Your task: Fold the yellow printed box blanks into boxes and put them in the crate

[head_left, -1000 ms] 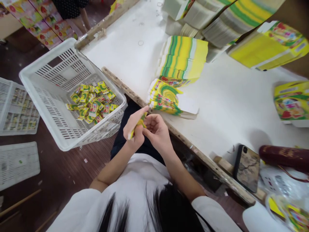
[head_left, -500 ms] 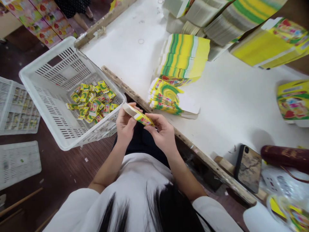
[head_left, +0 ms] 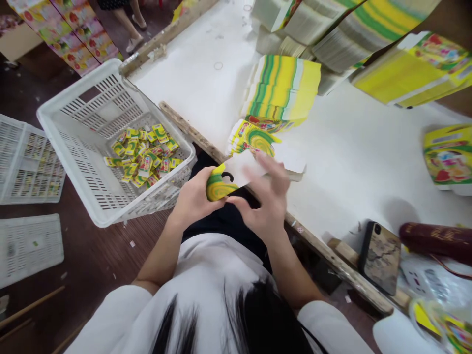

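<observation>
My left hand [head_left: 195,196] is closed around a small yellow-and-green carton [head_left: 223,184] with a white flap and a dark curved cut-out. Just to its right, my right hand [head_left: 267,196] has its fingers spread and blurred by motion over the white flap. Its thumb is close to the carton's lower edge; whether it touches cannot be made out. Beyond my hands, a fanned pile of flat printed cartons [head_left: 254,137] lies near the table edge, with a taller stack of yellow-green cartons [head_left: 283,88] behind it.
A white plastic crate [head_left: 99,196] at the left holds many small folded cartons [head_left: 147,157]. The white table [head_left: 346,162] has a wooden edge. More carton stacks [head_left: 342,44] stand at the back. A phone [head_left: 379,255] and a dark red cylinder [head_left: 435,241] lie at the right. Another person's legs [head_left: 127,22] show at the top.
The carton has turned from edge-on to show its printed face and white flap. My right hand's fingers have risen and spread, while my left hand has shifted slightly right.
</observation>
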The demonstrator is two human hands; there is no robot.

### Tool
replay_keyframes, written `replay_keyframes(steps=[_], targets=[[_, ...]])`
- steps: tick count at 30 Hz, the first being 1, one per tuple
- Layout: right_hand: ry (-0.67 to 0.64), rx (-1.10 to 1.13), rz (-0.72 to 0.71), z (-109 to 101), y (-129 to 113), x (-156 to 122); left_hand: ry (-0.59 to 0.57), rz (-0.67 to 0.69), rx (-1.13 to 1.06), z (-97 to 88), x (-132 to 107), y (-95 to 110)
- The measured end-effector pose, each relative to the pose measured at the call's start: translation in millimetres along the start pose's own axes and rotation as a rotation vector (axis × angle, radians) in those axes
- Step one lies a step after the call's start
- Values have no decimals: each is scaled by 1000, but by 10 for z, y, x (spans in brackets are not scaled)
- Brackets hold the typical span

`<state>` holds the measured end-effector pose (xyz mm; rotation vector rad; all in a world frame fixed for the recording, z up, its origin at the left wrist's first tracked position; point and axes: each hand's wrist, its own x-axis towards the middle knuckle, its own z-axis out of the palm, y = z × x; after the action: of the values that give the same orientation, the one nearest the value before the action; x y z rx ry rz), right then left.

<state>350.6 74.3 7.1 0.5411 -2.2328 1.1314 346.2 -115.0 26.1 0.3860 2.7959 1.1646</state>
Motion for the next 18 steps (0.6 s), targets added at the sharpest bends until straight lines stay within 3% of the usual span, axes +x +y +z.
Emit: replay_keyframes(steps=[2,3,6,9,13,18], targets=[[65,210,234,58,31,-51,54,5,-11,150,3,-20],[34,350,354,86,43,-74,79,38,-20,209,-1,-33],[-198,728,658,141,52,-98,74,136,-22,301,-17,-62],[-333,938,822,152,47,-48,43,216,18,320,-26,-72],[-410,1108,898,180,90,-1,65,290,-15,341,-28,-82],[-336,1029,788,206,113,-89,20,219,-59,362,-18,-137]])
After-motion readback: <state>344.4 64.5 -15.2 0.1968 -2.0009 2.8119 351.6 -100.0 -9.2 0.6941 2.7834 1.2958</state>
